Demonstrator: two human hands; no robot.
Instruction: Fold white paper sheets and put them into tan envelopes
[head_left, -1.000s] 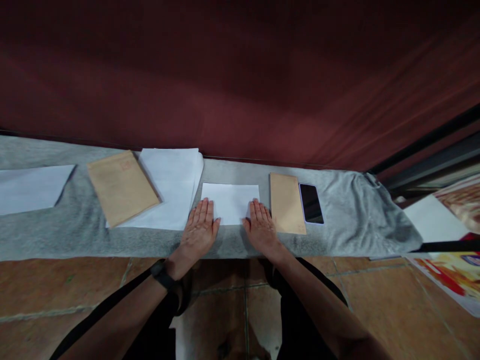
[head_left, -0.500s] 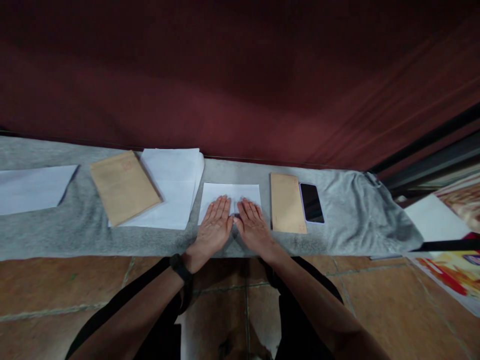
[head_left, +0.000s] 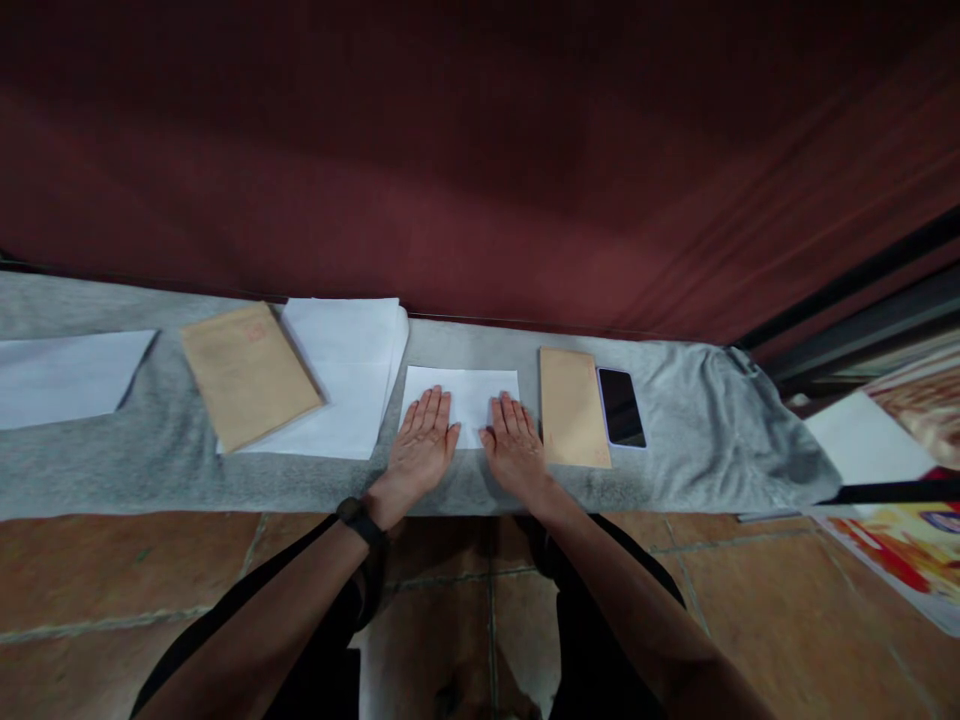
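A small white sheet of paper [head_left: 469, 385], perhaps folded, lies flat on the grey cloth in front of me. My left hand [head_left: 424, 437] rests palm down on its left part, fingers stretched out. On the right part lies my right hand [head_left: 514, 440], also flat with fingers extended. Both hands hide the sheet's near corners, and a strip of white shows between them. Just right of my right hand is a brown envelope [head_left: 574, 410], and a phone [head_left: 622, 407] with a dark screen lies beside it.
To the left, a stack of brown envelopes [head_left: 247, 375] sits tilted over larger white sheets [head_left: 352, 385]. Another white paper [head_left: 67, 380] lies at the far left. The grey cloth [head_left: 480, 490] covers a narrow bench against a dark red surface [head_left: 480, 220]. Printed boards [head_left: 915, 530] stand at right.
My hands have slid apart along the sheet, the left one leftward and the right one slightly rightward. The gap between my thumbs is wider. The other papers and the phone stay put.
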